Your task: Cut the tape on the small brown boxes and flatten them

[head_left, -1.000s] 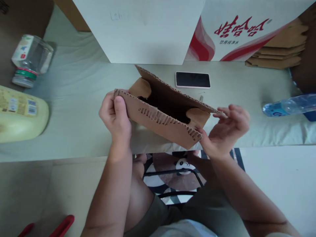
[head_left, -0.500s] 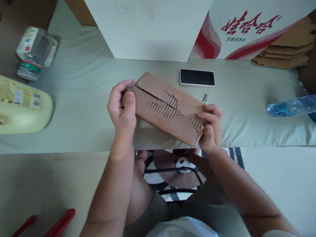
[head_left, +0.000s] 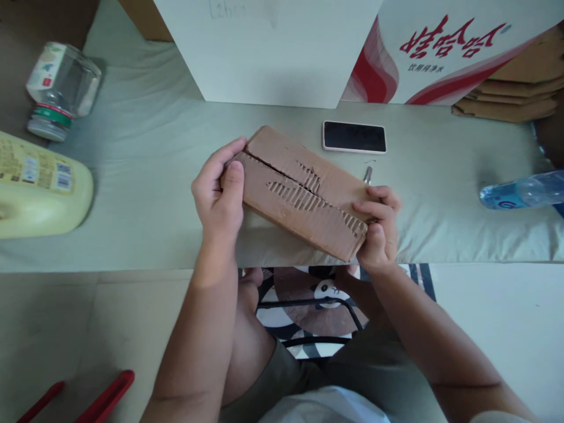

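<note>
A brown cardboard box (head_left: pixel 291 235) is tilted near the front edge of the cloth-covered surface. Its top flaps meet at a seam, and torn patches beside the seam bare the corrugated layer. My left hand (head_left: pixel 220 188) is closed round the box's left end, thumb on top. At the opposite end, my right hand (head_left: pixel 381 229) grips the corner by the seam, fingers bent over the top. Just beyond my right fingers lies a small metal object (head_left: pixel 368 174), partly hidden by the hand and box, so I cannot tell its kind.
A phone (head_left: pixel 354 137) lies behind the box, before a white panel (head_left: pixel 268 59) and a red-and-white carton (head_left: pixel 423 64). Left are a clear jar (head_left: pixel 61 88) and a yellow jug (head_left: pixel 44 194); right, a water bottle (head_left: pixel 520 191) and stacked flat cardboard (head_left: pixel 506 106).
The view has shifted very slightly. My left fingers have slid a little along the box's end; both hands keep their hold and the box stays at nearly the same tilt.
</note>
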